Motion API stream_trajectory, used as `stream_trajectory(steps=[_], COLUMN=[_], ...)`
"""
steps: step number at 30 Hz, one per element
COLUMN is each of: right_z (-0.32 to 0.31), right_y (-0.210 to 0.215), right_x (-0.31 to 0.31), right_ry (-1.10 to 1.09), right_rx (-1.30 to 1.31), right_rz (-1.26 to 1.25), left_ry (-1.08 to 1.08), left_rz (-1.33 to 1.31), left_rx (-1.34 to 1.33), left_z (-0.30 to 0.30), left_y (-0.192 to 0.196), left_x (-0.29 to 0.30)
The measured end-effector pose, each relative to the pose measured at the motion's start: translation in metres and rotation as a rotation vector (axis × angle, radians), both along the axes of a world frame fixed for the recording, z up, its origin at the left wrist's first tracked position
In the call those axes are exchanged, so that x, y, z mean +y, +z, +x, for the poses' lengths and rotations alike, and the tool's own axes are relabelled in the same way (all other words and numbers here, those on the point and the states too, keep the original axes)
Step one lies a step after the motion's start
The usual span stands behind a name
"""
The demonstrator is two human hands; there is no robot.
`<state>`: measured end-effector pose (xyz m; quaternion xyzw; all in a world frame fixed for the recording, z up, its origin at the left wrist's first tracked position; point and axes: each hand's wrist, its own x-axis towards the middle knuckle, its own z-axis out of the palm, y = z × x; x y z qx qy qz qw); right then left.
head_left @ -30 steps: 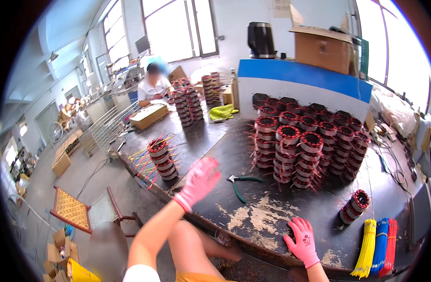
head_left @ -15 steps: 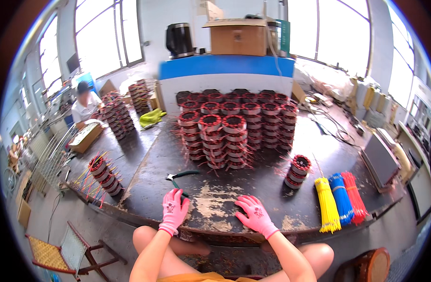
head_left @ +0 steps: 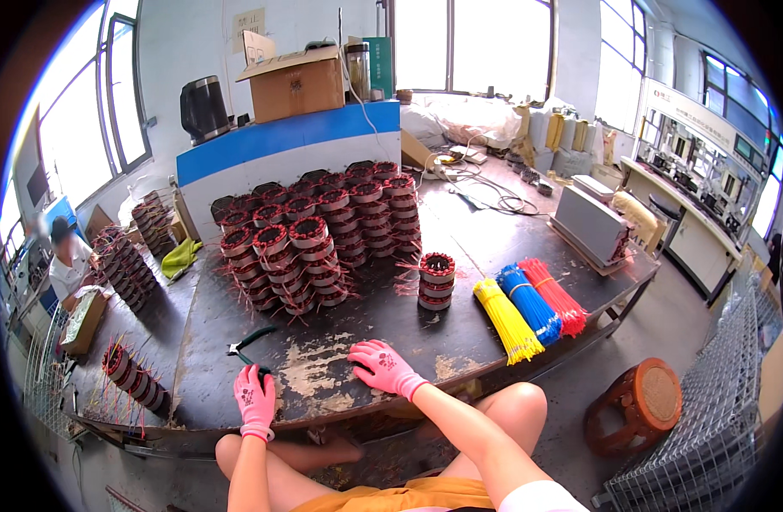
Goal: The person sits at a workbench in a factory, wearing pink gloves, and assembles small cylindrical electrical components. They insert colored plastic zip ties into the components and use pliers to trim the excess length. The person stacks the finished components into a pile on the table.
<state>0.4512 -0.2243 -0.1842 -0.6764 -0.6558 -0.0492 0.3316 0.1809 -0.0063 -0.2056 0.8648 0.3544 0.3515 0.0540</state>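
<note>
Pink gloves cover both my hands at the table's near edge. My left hand [head_left: 255, 399] lies with fingers stretched forward, its fingertips at one handle of the green-handled pliers [head_left: 259, 334]; the glove hides that handle's end. I cannot make out a grip on it. Flat on the worn tabletop to the right rests my right hand [head_left: 384, 369], fingers extended, holding nothing. Beyond the hands stand many stacked wire-wound motor stators [head_left: 310, 247] with red windings and loose leads. A shorter stator stack [head_left: 436, 282] is apart, ahead and right of my right hand.
Bundles of yellow wires [head_left: 507, 322], blue wires [head_left: 529, 303] and red wires [head_left: 555, 297] lie at the right. A leaning stator stack [head_left: 135, 381] with coloured leads is at left. Farther off are a grey metal box [head_left: 589, 224], a wooden stool [head_left: 634, 405] and a seated person [head_left: 69, 260].
The view has turned right, so the table and stators appear farther left and machinery shows at the right. Both hands stay in about the same places on the table.
</note>
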Motion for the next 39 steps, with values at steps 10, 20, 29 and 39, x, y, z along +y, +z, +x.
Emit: stream_trajectory(steps=[10,20,29,39], right_z=[0.071,0.197,-0.014,-0.012], right_y=[0.062,0.096,0.098,0.057], right_x=[-0.03,-0.062,-0.069,-0.093], right_ry=[-0.533,-0.536,-0.07,-0.031], right_rx=[-0.203,-0.479,-0.206,0.06], right_rz=[0.393,-0.142,0.008,0.029], left_ry=[0.014,-0.034,-0.326,-0.689], left_rz=[0.0,-0.041,0.196,0.119], left_rx=[0.005,0.011,-0.25,0.037], left_z=[-0.022,-0.005,0.013,0.065], left_y=[-0.008,-0.003,0.044,0.045], left_x=[0.015,0.004,-0.075,-0.14])
